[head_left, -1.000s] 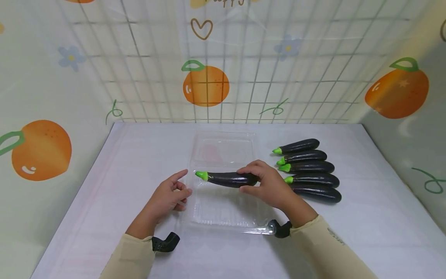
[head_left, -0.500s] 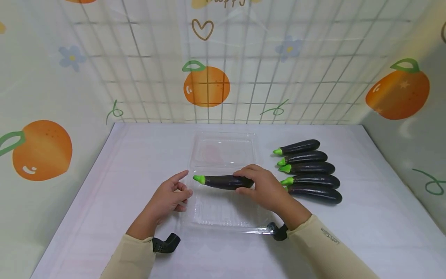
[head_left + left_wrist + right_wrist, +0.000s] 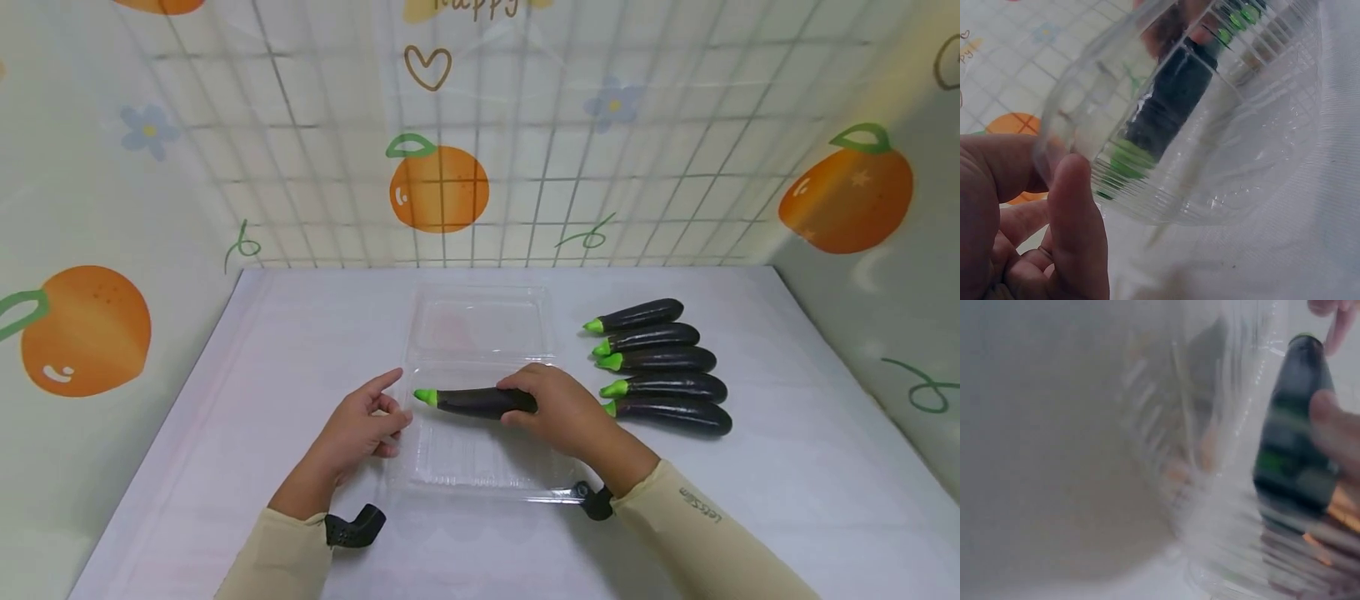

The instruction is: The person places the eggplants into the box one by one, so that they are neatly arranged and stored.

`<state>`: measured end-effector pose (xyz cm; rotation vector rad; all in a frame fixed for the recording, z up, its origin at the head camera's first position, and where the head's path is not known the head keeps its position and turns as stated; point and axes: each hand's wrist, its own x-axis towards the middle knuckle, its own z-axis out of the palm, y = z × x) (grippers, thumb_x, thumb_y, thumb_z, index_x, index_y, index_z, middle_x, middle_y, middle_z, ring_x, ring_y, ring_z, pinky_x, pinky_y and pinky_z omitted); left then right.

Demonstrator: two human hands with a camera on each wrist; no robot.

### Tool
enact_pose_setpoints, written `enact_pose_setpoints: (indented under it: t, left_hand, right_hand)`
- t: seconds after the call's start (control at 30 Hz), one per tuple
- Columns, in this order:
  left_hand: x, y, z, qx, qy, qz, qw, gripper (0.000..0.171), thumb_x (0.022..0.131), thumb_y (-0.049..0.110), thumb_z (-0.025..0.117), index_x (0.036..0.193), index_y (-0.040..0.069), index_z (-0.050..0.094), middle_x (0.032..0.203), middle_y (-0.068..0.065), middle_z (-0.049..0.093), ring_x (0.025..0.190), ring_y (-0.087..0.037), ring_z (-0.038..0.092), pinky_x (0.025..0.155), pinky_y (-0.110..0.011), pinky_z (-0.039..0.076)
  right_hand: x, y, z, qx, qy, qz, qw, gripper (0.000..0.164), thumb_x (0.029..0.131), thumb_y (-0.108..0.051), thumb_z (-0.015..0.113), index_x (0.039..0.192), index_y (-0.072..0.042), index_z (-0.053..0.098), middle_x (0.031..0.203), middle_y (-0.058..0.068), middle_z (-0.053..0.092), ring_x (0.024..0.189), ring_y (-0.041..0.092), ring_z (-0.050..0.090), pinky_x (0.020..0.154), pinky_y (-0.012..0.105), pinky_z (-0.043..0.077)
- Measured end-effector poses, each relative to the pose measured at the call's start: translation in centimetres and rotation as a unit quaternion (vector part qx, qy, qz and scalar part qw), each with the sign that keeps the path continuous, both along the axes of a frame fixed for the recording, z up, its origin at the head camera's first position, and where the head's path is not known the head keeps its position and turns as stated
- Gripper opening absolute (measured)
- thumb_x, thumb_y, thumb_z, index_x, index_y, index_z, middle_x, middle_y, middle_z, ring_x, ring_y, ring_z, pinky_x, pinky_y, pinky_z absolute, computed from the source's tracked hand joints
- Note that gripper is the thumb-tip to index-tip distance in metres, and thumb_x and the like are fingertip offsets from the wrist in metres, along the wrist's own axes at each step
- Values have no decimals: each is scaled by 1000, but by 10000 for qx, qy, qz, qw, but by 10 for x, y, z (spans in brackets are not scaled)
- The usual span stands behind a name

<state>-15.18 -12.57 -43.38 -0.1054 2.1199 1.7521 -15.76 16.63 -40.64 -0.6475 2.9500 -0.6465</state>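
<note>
My right hand (image 3: 558, 412) grips a dark eggplant (image 3: 468, 402) by its thick end, fingers on the far side and thumb on the near side. Its green stem points left. The eggplant is over the base of an open clear plastic clamshell container (image 3: 487, 471); contact with the floor cannot be told. At the container's left edge is my left hand (image 3: 363, 429). In the left wrist view, its thumb and index finger pinch the clear rim (image 3: 1054, 140), and the eggplant (image 3: 1169, 100) shows through the wall. The right wrist view is blurred, with the eggplant (image 3: 1294, 431) beside the container wall.
Several more eggplants (image 3: 663, 360) lie in a column on the white table (image 3: 795, 467), right of the container, stems leftward. The container's lid (image 3: 483, 325) lies open toward the back wall. Printed curtains (image 3: 525, 150) over a grid enclose the table.
My right hand has moved the eggplant slightly left and toward me, lower over the container base. My left hand has stayed at the container's left edge.
</note>
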Motion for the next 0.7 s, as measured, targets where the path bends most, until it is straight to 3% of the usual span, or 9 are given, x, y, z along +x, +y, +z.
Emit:
enact_pose_setpoints:
  t: [0.27,0.43,0.7]
  left_hand:
    - [-1,-1,-2,-17,76,-62,10000,74,93,6,70,158,21,37,98,-6,53,69,-14,55,58,-25,53]
    - [0,1,-3,-28,43,-28,10000,74,93,6,69,158,21,37,99,-6,53,70,-14,55,58,-24,53]
    - [2,4,-2,-127,94,40,9999,72,95,8,69,158,22,37,100,-6,54,74,-15,56,60,-26,54]
  right_hand:
    - [0,-4,-3,430,-85,-153,9989,43,85,-29,83,123,-15,70,118,2,66,111,23,64,95,43,53]
    - [1,-3,-2,324,-13,-238,9992,52,83,-31,85,130,-14,68,125,5,66,119,26,63,100,45,52]
    - [5,6,-3,86,582,184,9981,56,82,-36,85,130,-13,68,132,7,64,128,32,57,106,46,48]
